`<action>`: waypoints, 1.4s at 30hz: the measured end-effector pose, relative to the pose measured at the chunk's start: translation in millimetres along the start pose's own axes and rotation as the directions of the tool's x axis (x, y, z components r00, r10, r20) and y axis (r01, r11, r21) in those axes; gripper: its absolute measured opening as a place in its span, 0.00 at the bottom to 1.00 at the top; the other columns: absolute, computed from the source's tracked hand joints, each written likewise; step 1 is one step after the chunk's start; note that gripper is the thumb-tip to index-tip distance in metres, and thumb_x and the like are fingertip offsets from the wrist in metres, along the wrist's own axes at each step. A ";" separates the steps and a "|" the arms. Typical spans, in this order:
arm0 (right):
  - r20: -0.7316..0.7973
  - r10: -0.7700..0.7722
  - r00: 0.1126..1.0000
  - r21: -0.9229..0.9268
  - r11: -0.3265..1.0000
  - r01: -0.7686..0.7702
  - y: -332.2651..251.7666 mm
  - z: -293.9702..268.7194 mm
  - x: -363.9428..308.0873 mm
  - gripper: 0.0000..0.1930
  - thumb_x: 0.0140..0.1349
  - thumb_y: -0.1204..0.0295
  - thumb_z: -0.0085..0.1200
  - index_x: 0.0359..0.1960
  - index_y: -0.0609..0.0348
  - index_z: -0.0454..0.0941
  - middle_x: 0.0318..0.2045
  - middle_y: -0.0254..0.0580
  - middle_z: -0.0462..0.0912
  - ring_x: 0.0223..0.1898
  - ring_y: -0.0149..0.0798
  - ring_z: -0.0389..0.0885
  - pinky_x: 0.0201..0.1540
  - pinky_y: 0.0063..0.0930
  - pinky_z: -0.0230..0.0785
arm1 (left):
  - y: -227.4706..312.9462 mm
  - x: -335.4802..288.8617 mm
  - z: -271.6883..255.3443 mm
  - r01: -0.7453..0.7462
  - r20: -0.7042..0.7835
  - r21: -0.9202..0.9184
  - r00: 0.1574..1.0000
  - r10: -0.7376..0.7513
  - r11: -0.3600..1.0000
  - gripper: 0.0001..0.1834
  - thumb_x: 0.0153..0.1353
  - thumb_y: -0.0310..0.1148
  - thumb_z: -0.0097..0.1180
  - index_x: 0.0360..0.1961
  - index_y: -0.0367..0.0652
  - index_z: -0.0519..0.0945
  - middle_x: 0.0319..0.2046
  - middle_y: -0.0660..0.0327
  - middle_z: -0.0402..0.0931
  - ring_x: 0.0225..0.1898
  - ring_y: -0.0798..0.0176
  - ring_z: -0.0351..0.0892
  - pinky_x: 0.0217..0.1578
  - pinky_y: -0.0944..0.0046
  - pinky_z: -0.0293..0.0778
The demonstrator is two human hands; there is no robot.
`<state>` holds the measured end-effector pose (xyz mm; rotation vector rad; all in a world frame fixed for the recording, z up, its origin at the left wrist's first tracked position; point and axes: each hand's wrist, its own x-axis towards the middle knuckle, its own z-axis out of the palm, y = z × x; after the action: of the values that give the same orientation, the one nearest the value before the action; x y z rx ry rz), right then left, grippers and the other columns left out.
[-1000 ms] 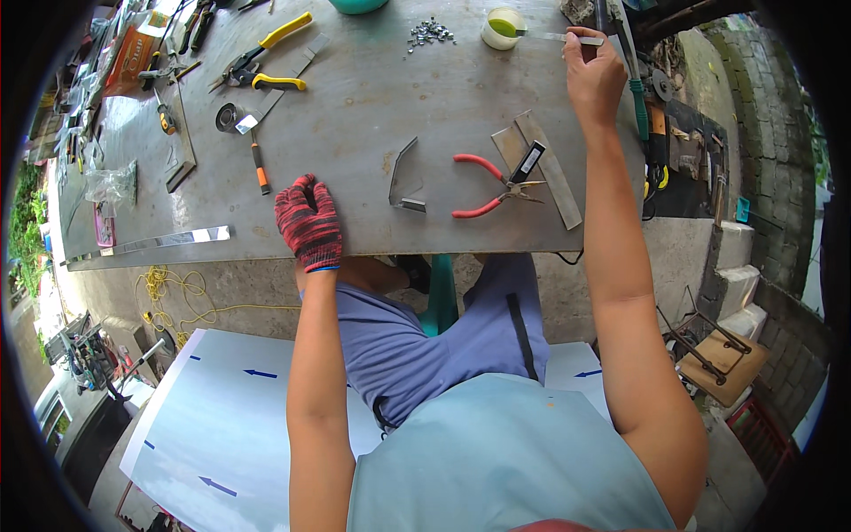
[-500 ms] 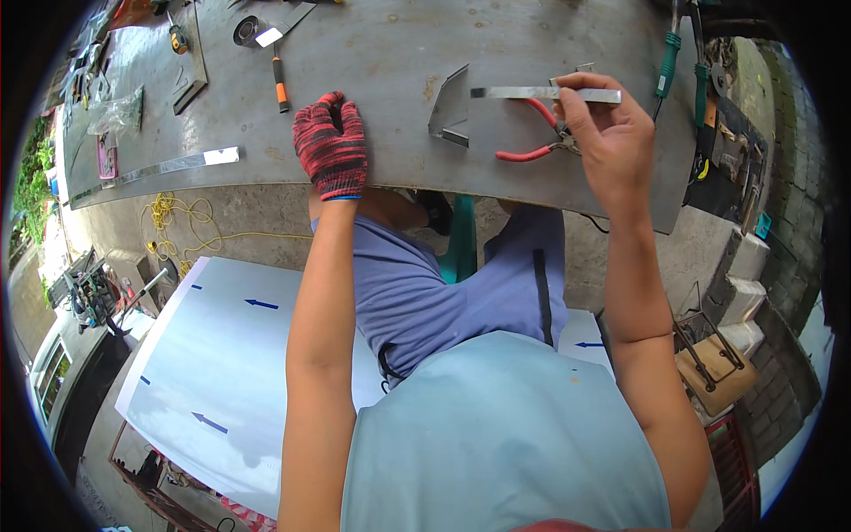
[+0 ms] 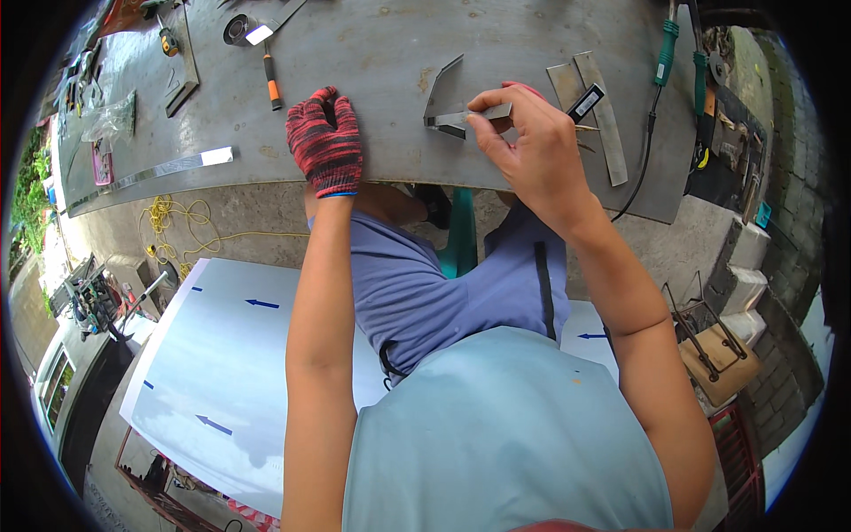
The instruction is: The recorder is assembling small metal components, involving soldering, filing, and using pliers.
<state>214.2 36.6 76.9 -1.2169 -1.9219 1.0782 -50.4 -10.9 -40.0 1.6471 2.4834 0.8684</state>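
My left hand (image 3: 324,146), in a red and black striped glove, rests on the grey metal table with its fingers loosely curled. Nothing shows in it. My bare right hand (image 3: 538,146) pinches a short, shiny metal strip (image 3: 492,113) between thumb and fingers. The strip's left end reaches over the lower end of a bent sheet-metal piece (image 3: 441,89) lying on the table; whether they touch I cannot tell. Behind my right knuckles a bit of red pliers handle (image 3: 523,87) shows, the rest hidden. Right of the hand lie a black, white-labelled object (image 3: 586,103) and flat metal strips (image 3: 606,124).
A long metal strip (image 3: 177,166) lies along the left front edge of the table (image 3: 381,53). Farther back are an orange-and-black-handled tool (image 3: 270,80), a metal coil (image 3: 238,29) and a metal square (image 3: 186,80). A green-handled tool (image 3: 667,53) trails a black cable at right.
My right hand has moved left and nearer with the metal strip, bringing it to the bent piece. It now covers most of the pliers and uncovers the strips at right. My left hand stays put.
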 end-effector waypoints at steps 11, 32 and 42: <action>0.045 -0.025 0.999 -0.026 0.999 0.026 2.6 8.4 6.1 0.06 0.64 0.77 0.64 0.40 0.65 0.82 0.32 0.47 0.84 0.30 0.43 0.85 0.34 0.35 0.76 | 0.0 0.9 -0.1 -0.016 -0.007 0.005 1.000 0.016 1.000 0.11 0.62 0.36 0.67 0.44 0.46 0.86 0.37 0.58 0.83 0.43 0.52 0.80 0.50 0.52 0.75; 0.051 -0.052 0.997 -0.067 0.996 0.055 3.4 -1.1 12.6 0.07 0.63 0.76 0.65 0.40 0.63 0.83 0.32 0.45 0.84 0.28 0.43 0.84 0.34 0.34 0.75 | 3.1 -0.3 -2.0 0.009 -0.004 0.004 1.000 -0.009 1.000 0.11 0.63 0.36 0.67 0.44 0.45 0.86 0.36 0.58 0.83 0.43 0.52 0.80 0.51 0.52 0.75; 0.058 -0.051 0.997 -0.090 0.994 0.056 11.8 4.2 10.0 0.06 0.63 0.77 0.64 0.40 0.63 0.83 0.32 0.43 0.84 0.28 0.40 0.84 0.34 0.32 0.76 | 1.9 0.7 -1.6 -0.025 -0.013 0.016 1.000 0.025 1.000 0.11 0.62 0.36 0.67 0.44 0.45 0.86 0.37 0.57 0.83 0.44 0.51 0.81 0.50 0.51 0.75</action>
<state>211.8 47.4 65.2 -1.1882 -2.0550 1.0159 -49.6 -10.5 -37.6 1.6866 2.4895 0.8675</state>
